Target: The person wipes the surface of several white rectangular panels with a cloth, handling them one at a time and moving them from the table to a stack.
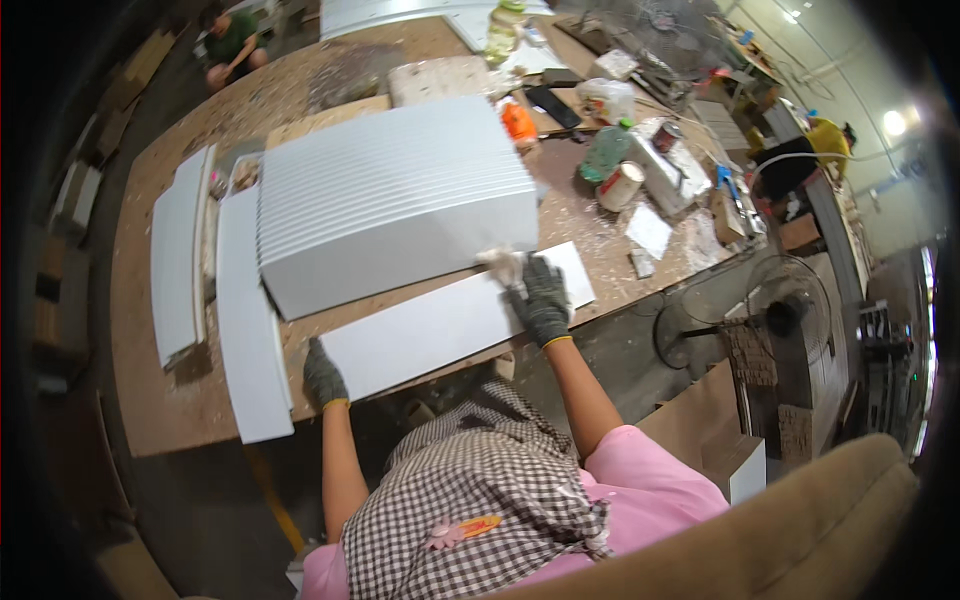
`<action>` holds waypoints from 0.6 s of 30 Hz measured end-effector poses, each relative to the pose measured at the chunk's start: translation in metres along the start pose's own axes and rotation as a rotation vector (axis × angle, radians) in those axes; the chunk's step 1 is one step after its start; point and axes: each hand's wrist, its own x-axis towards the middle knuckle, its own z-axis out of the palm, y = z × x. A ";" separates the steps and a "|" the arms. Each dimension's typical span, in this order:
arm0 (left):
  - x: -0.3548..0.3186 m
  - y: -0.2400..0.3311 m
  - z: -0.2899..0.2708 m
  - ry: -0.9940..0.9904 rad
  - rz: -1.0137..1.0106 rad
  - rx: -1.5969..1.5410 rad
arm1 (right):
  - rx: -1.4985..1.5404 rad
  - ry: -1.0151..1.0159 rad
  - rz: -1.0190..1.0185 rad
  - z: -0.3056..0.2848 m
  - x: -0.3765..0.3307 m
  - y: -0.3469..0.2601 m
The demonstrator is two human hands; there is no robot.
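A long white board lies slantwise along the front edge of the worktable. At its left end my left hand, in a dark grey knit glove, is closed on the board's edge. My right hand, gloved alike, rests near the board's right end. It holds a whitish cloth, blurred, against the board's far edge. Just behind the board stands a large stack of white panels, set face to face in a tight row.
More long white panels and another pile lie at the left. Bottles, a white cup and an orange container clutter the right side. A standing fan is right of the table. Other people are farther off.
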 end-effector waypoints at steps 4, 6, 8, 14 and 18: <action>-0.017 0.029 0.011 0.001 0.074 0.118 | -0.229 0.105 0.249 0.028 0.007 0.034; 0.015 0.001 -0.004 0.003 -0.012 0.208 | -0.202 0.177 -0.123 0.020 0.014 -0.050; 0.020 -0.024 -0.004 0.065 0.251 0.535 | 0.500 -0.069 -0.184 0.012 0.009 -0.141; 0.012 0.017 0.014 0.008 -0.031 0.332 | 0.665 0.059 -0.699 -0.044 0.105 -0.204; 0.016 -0.016 -0.001 0.038 0.041 0.403 | 0.827 0.346 -0.638 -0.145 0.183 -0.145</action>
